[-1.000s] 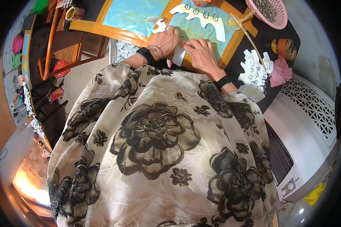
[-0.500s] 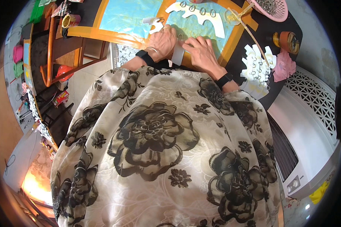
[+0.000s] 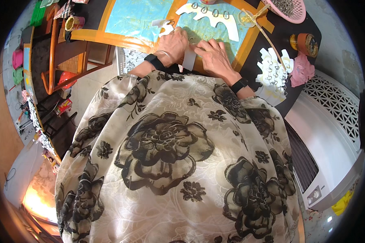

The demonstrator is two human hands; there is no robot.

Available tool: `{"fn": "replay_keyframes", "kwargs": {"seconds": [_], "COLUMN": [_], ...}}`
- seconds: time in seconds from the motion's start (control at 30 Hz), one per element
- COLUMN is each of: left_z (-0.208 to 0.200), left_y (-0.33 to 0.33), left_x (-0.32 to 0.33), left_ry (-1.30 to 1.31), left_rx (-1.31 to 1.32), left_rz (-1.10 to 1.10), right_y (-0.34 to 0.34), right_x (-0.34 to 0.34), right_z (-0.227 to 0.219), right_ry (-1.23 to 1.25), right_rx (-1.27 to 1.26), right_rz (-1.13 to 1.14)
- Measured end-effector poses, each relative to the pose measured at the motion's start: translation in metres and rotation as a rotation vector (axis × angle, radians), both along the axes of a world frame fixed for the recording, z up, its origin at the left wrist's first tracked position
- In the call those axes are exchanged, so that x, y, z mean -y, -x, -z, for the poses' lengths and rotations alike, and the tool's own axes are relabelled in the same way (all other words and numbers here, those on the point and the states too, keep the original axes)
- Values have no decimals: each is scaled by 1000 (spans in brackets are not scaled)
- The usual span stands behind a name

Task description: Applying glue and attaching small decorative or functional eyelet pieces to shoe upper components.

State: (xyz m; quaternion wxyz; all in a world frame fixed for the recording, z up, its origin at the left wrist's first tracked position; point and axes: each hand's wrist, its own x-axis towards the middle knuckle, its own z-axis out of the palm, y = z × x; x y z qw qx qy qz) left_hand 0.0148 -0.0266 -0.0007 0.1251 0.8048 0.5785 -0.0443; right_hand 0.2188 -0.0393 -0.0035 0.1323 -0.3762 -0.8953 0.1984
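Observation:
At the table's near edge, my left hand is closed, its fingers bent inward and partly hidden. A small white scalloped card piece with a metal ring sticks out past its far side. Between my hands lies a pale translucent strip, a small metal ring near its top. My right hand has its fingers curled, the tips against the strip's right edge. Beyond both hands rests a larger white scalloped card carrying several metal rings.
Blue sheeting edged with orange tape covers the tabletop. On the right are a stick, stacked white cards with rings, a brown jar, a pink crumpled bag and a pink basket. A chair stands left.
The view has shifted very slightly. Both hands remain at nearly the same place around the pale strip.

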Motion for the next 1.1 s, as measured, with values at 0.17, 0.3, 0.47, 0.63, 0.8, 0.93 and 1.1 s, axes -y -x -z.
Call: {"fn": "replay_keyframes", "kwargs": {"seconds": [0.17, 0.3, 0.47, 0.63, 0.8, 0.93, 1.1], "left_z": [9, 3, 11, 23, 27, 27, 22], "left_y": [8, 10, 12, 8, 5, 6, 17], "left_x": [3, -2, 9, 14, 21, 21, 27], "left_ry": [-136, -160, -279, -329, -343, -330, -344], "left_rx": [89, 326, 402, 430, 598, 578, 473], "left_rz": [0, -135, 110, 135, -64, -88, 44], "right_y": [-1, 0, 1, -1, -1, -3, 0], "right_x": [-1, -2, -2, -2, -2, -4, -12], "right_z": [0, -1, -7, -6, -3, -3, -1], "right_ry": [1, -40, -11, -25, -27, -19, -66], "right_rx": [7, 2, 37, 31, 5, 19, -132], "right_rz": [-8, -8, -11, -21, -16, -28, 6]}}
